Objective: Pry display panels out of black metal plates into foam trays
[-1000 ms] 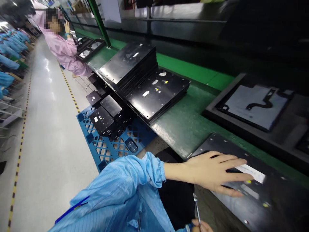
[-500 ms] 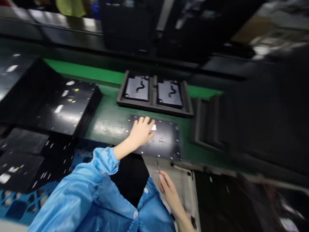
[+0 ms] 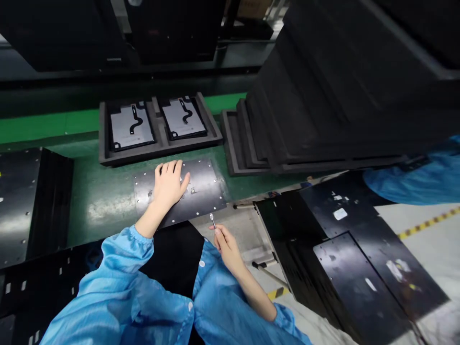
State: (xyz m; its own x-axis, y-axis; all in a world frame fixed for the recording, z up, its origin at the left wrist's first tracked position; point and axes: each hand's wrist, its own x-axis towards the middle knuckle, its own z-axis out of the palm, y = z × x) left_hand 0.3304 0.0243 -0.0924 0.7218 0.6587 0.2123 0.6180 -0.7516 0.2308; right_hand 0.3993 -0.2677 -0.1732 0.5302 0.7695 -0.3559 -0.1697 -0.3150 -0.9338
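Observation:
My left hand (image 3: 168, 186) lies spread on a flat black plate (image 3: 201, 184) with small pale holes along its edges. The plate rests on the green bench top. By the plate's near edge, my right hand (image 3: 225, 243) pinches a thin metal tool with a flattened, rounded tip (image 3: 212, 218). That tip points up toward the plate and appears apart from it. Behind the plate, a grey foam tray (image 3: 161, 152) carries thin silver-and-black panels in two compartments, each showing a curved black strip.
Stacked grey foam trays (image 3: 305, 96) rise on the right of the bench. A pile of black plates (image 3: 17, 201) stands at the left. More black plates (image 3: 354, 278) lie low at the right, near another person's blue sleeve (image 3: 417, 172). Dark panels (image 3: 172, 28) hang behind the bench.
The view has swung to the right, bringing the foam stack and the right-hand plates into clearer sight. My left hand stays on the plate, and my right hand keeps the metal tool.

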